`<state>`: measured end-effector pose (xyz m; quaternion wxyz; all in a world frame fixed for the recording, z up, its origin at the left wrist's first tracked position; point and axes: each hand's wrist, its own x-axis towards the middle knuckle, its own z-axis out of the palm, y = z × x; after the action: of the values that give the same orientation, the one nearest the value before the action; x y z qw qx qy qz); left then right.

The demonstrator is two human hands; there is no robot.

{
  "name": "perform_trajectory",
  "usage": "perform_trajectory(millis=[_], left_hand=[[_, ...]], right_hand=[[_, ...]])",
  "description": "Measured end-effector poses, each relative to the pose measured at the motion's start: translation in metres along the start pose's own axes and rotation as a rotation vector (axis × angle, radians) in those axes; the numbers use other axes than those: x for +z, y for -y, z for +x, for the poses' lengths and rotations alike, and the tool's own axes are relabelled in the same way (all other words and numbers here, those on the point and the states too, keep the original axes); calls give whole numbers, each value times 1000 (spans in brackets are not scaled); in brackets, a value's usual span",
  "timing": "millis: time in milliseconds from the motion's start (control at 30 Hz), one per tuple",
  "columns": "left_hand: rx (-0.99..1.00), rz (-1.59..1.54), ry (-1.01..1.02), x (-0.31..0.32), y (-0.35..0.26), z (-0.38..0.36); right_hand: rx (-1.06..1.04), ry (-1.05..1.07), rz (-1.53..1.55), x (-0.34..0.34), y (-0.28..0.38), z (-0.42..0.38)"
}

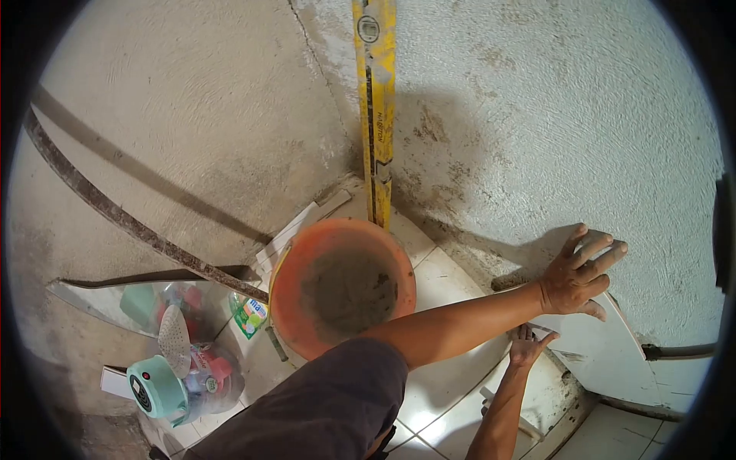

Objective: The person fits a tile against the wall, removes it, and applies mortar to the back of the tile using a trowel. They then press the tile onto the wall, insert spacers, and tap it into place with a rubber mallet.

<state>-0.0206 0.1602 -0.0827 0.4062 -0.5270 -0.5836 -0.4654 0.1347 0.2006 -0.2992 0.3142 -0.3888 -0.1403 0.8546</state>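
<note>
My left hand [586, 272] reaches across to the right with its fingers spread near the textured wall, beside the upper edge of a white tile panel [598, 349]. Its thumb points down at the panel. Lower down, my right hand [529, 349] is palm up at the panel's left edge, thumb apart from the other fingers; their exact contact with the edge is unclear. Under my left forearm stands an orange bucket [406, 284] with grey material inside. A yellow spirit level [379, 115] stands upright in the corner behind the bucket.
A dark curved strip [138, 230] runs from the left wall to the bucket. At lower left are a mint-green device [157, 387], a clear plastic container [218, 383] and a green packet [249, 316]. A dark pipe [682, 352] lies along the right wall.
</note>
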Motion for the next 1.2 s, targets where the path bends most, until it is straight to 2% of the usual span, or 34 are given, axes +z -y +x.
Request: perform_trajectory(millis=[100, 167, 200, 233, 267, 467, 600, 800, 867, 933, 1000, 1033, 1167, 1200], left_hand=[[2, -12, 28, -1, 1, -1], [-5, 5, 18, 1, -1, -4], [-26, -25, 2, 1, -2, -4], [-14, 3, 35, -1, 0, -4], [-5, 31, 65, -1, 0, -3], [-23, -87, 23, -7, 2, 1], [-40, -82, 50, -10, 1, 1], [-25, -52, 67, -8, 3, -1], [-24, 1, 91, -11, 3, 0], [-22, 29, 75, -11, 3, 0], [-13, 61, 72, -10, 2, 2], [-16, 57, 69, -10, 1, 4], [-14, 52, 62, -5, -2, 2], [-21, 16, 84, -2, -3, 1]], right_hand=[[10, -33, 43, -2, -5, 9], [44, 74, -59, -8, -4, 13], [125, 104, -68, -7, -3, 8], [132, 42, -1, -39, -5, 39], [71, 124, -56, -53, -7, 48], [9, 35, -76, 8, -1, -5], [23, 72, -42, -1, -8, 7], [0, 2, -48, -14, -6, 20], [-20, 88, -211, 3, -5, -1], [-81, 240, -272, -21, -10, 21], [-51, 98, -202, 17, -3, -15], [5, -75, -85, 10, -5, -5], [-5, 11, -108, 11, -2, -8], [-83, 51, -175, 3, -1, -2]])
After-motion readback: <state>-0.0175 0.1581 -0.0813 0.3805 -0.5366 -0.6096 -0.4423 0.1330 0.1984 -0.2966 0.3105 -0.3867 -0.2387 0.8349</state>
